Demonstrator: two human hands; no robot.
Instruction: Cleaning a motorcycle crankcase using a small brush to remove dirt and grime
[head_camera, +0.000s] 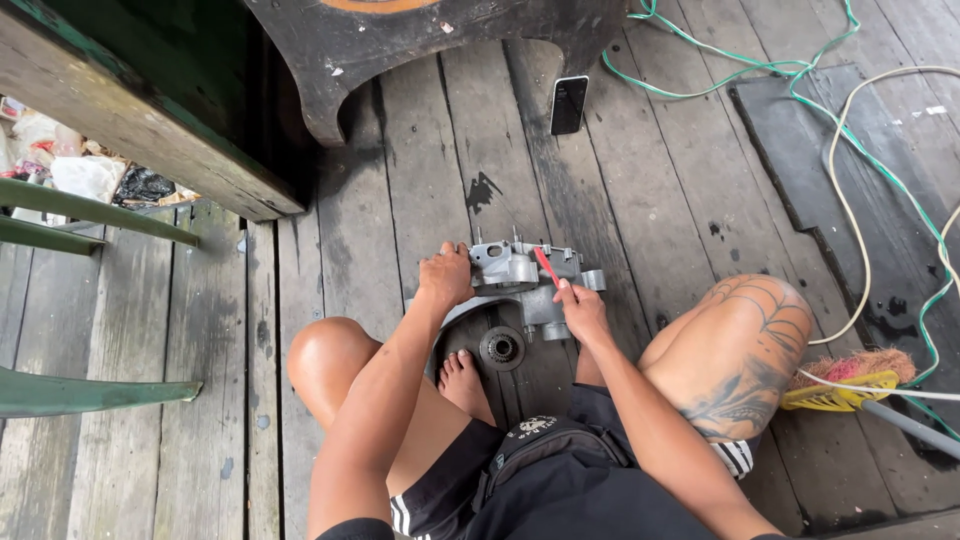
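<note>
With the left hand (443, 278) clamped on the grey engine casing (520, 285) on the plank floor (400, 170) and the right hand (582, 312) pinching a red tool (546, 267), a slip could gouge the metal or tip it onto the bare foot (462, 380).

A grey metal engine casing (520, 285) is standing upright on the plank floor (400, 160), leaning slightly. A thin red-handled tool (546, 266) is resting slantwise against its top edge.
</note>
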